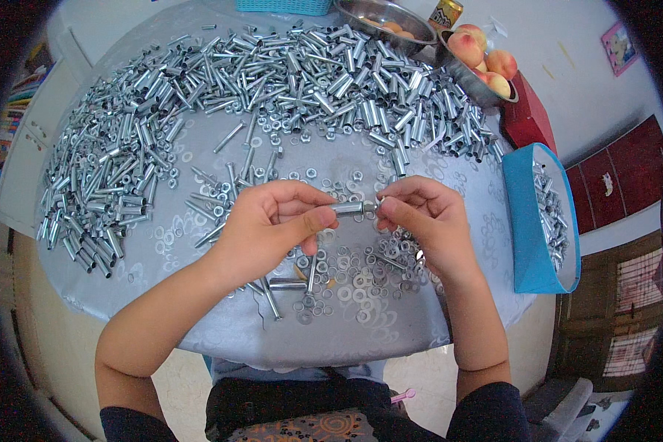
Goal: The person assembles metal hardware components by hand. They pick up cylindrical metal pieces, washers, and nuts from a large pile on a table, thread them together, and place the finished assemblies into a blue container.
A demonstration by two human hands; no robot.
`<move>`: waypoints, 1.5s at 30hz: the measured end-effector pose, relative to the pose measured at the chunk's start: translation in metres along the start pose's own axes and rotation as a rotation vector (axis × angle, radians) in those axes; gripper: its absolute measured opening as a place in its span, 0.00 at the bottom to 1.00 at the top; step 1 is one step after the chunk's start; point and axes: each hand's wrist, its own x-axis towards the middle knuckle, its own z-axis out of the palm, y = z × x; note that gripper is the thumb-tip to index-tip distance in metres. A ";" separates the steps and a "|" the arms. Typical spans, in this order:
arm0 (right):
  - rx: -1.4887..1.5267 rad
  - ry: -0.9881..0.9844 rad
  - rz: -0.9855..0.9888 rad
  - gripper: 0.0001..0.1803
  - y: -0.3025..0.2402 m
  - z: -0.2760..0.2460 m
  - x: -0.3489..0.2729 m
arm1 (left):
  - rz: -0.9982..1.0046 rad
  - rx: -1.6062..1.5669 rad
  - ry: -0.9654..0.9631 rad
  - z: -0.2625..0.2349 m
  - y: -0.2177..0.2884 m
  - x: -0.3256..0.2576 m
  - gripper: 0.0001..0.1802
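Left-hand grip (272, 221) pinched shut on metal sleeve bolt (346, 208), its long axis lying left-right above the bench (199, 324); right-hand grip (420, 217) closed at its right end on a small nut (370, 209), touching.

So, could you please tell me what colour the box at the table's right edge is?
The box is blue, seen best in the head view.

1. A round tabletop (221, 331) under a pale blue patterned cloth is carrying everything.
2. Silver metal sleeves (125, 169) are lying heaped along its far arc.
3. Loose silver washers and nuts (346, 283) are lying scattered near its front.
4. A blue open box (527, 243) is sitting at its right edge.
5. Steel bowls of peaches (486, 70) are standing at the back.
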 end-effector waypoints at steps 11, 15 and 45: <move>0.126 -0.059 0.088 0.07 -0.001 -0.001 0.001 | -0.005 0.014 0.006 0.001 -0.001 0.000 0.11; 0.134 -0.126 0.056 0.07 0.001 -0.004 0.001 | -0.026 0.014 -0.023 0.000 0.002 0.000 0.11; -0.755 0.086 -0.482 0.11 0.013 -0.002 0.006 | 0.046 -0.030 0.071 -0.001 0.000 0.001 0.11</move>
